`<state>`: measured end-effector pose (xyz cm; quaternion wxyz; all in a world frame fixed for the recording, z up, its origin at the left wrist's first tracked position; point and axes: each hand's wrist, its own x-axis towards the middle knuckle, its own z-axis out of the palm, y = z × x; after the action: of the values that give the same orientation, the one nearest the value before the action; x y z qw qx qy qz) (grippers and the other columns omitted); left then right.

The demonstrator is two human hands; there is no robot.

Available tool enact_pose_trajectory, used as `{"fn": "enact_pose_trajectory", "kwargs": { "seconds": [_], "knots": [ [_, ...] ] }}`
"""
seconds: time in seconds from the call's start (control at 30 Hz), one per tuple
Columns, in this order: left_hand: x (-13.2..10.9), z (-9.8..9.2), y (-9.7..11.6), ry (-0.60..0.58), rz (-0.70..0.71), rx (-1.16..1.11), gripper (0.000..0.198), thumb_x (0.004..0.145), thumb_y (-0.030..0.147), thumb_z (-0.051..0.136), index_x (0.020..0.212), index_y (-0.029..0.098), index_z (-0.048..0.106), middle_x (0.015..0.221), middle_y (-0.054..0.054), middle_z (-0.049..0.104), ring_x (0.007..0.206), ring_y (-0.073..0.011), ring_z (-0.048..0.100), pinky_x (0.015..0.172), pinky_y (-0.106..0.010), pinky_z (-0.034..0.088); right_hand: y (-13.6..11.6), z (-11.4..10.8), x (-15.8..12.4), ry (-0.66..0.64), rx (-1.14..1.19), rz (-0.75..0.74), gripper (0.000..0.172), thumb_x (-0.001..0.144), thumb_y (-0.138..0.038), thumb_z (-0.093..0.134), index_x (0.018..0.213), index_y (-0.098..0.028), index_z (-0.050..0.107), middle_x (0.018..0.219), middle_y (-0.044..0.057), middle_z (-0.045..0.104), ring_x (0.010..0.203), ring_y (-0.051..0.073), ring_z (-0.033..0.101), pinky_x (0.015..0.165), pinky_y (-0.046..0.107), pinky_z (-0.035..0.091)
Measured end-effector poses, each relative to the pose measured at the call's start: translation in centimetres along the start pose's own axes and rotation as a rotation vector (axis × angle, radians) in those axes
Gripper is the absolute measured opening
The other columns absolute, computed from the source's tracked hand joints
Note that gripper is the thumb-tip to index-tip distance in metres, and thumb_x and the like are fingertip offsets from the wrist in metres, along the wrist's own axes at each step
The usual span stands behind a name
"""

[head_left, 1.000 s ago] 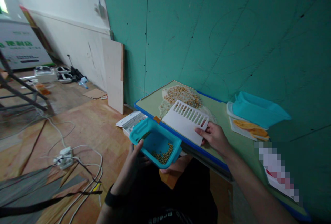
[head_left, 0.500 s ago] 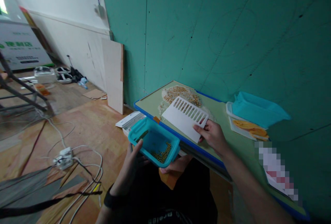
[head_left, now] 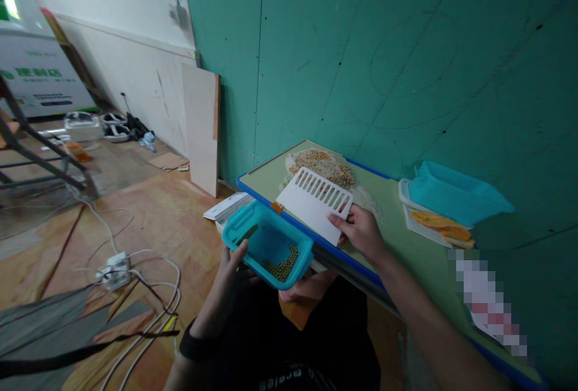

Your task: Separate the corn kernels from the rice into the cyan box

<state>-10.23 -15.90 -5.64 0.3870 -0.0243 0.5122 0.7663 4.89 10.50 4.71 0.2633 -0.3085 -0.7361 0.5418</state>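
Observation:
My left hand (head_left: 232,267) grips the left end of a blue plastic container (head_left: 266,240), its thumb over the rim. Round yellow-green beads (head_left: 283,263) lie inside the container, mostly at its near right end. In my right hand (head_left: 359,231) is a white slotted card (head_left: 311,207), held by its right edge low over the board, slots toward the wall. Beyond the card, tan beads (head_left: 323,165) are mixed with whitish grains (head_left: 368,201) on the green board (head_left: 401,246) with a blue edge.
At the board's right, a blue bin (head_left: 456,192) stands by a white tray (head_left: 409,216) with yellow cloth (head_left: 442,227). A white box (head_left: 228,207) sits behind the container. A power strip (head_left: 115,270) and cables lie on the floor at left. The green wall (head_left: 334,47) rises behind the board.
My right hand and the slotted card have moved left and slightly toward the board's near edge. The container has stayed nearly in place in my left hand. The view has shifted slightly.

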Motion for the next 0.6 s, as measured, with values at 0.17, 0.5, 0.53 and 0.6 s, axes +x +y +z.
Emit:
{"fn": "enact_pose_trajectory", "kwargs": {
  "seconds": [0.17,0.5,0.53,0.6],
  "knots": [
    [-0.7,0.4,0.1,-0.015,0.058,0.028,0.095,0.095,0.057,0.090,0.179,0.039,0.048,0.128,-0.011,0.084,0.096,-0.0270,0.088,0.080,-0.038,0.074,0.0,0.4,0.3,0.008,-0.009,-0.020,0.061,0.062,-0.068,0.101,0.092,-0.021,0.075,0.070,0.005,0.079,0.054,0.023,0.072,0.037,0.031,0.057],
    [-0.1,0.1,0.2,-0.008,0.024,0.048,0.101,0.093,0.059,0.091,0.181,0.036,0.044,0.130,-0.013,0.085,0.088,-0.0263,0.088,0.087,-0.046,0.075,-0.6,0.3,0.3,-0.020,-0.025,-0.010,0.058,0.064,-0.064,0.099,0.095,-0.021,0.075,0.074,0.006,0.080,0.059,0.024,0.074,0.040,0.031,0.059],
    [-0.3,0.1,0.2,0.000,0.030,0.043,0.100,0.093,0.057,0.092,0.180,0.037,0.046,0.128,-0.012,0.085,0.088,-0.0252,0.088,0.087,-0.045,0.075,-0.6,0.3,0.3,-0.023,-0.028,-0.011,0.057,0.064,-0.063,0.098,0.095,-0.021,0.075,0.075,0.006,0.081,0.059,0.024,0.075,0.040,0.031,0.059],
    [-0.5,0.1,0.2,0.008,0.052,0.031,0.099,0.092,0.055,0.093,0.179,0.040,0.046,0.128,-0.010,0.086,0.092,-0.0250,0.088,0.088,-0.042,0.074,-0.7,0.3,0.3,-0.025,-0.031,-0.018,0.056,0.065,-0.062,0.097,0.096,-0.021,0.075,0.074,0.006,0.080,0.059,0.024,0.074,0.040,0.031,0.059]
  ]
}}
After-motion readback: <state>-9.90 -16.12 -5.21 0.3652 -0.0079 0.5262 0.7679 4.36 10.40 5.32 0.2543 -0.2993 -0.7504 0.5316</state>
